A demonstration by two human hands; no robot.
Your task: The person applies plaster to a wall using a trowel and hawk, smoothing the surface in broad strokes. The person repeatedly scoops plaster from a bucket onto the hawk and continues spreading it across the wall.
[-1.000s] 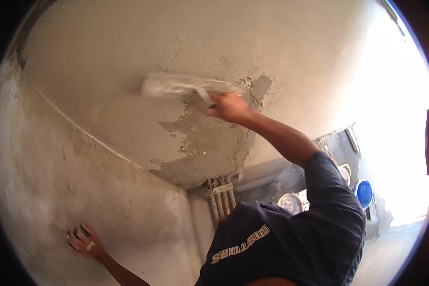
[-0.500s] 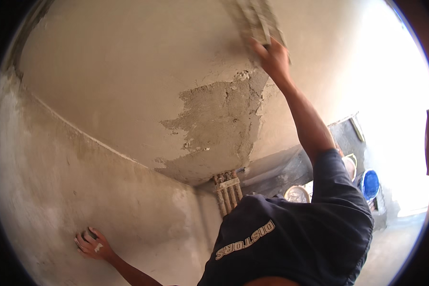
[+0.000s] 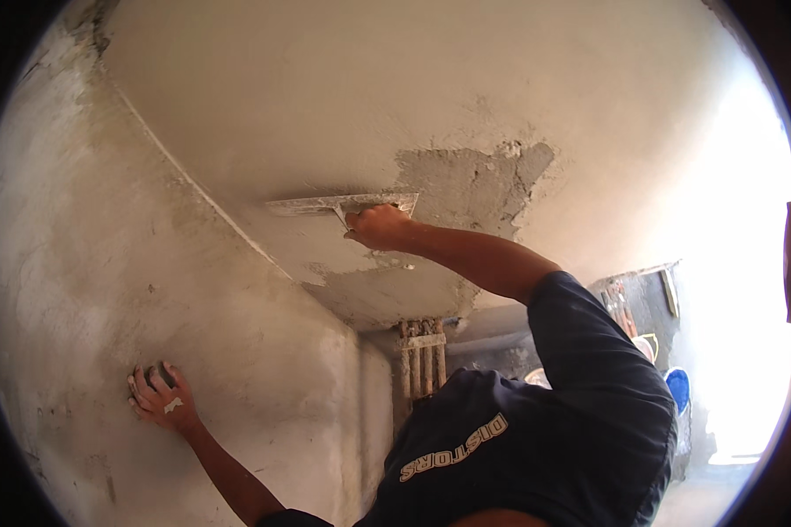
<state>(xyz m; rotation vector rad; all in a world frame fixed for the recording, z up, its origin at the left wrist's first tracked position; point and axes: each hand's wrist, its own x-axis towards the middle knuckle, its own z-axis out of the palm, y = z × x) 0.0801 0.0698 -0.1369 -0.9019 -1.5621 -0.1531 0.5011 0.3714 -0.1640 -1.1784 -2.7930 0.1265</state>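
My right hand [image 3: 380, 226] is wrapped round the handle of a plastering trowel [image 3: 303, 206], a long flat blade smeared with pale plaster. The blade lies at the wall at the left side of a rough grey-brown patch [image 3: 475, 180], whose ragged edges meet the smooth pale plaster [image 3: 325, 97] around it. Lower left, my left hand [image 3: 161, 400] rests with fingers apart on the adjoining wall [image 3: 264, 386]. A white smear marks its back, and a dark area shows between thumb and fingers; I cannot tell whether it is more than shadow.
A corner line [image 3: 193, 189] separates the two walls. Several crusted pipes [image 3: 424, 360] stand near the corner, below the patch. Beyond my right shoulder are a blue bucket [image 3: 678, 388] and a pale bucket [image 3: 647, 346], with bright light at right.
My right hand has swept the trowel from the top of the view down and left to the patch's left side. My left hand stays on the wall; the view has shifted somewhat.
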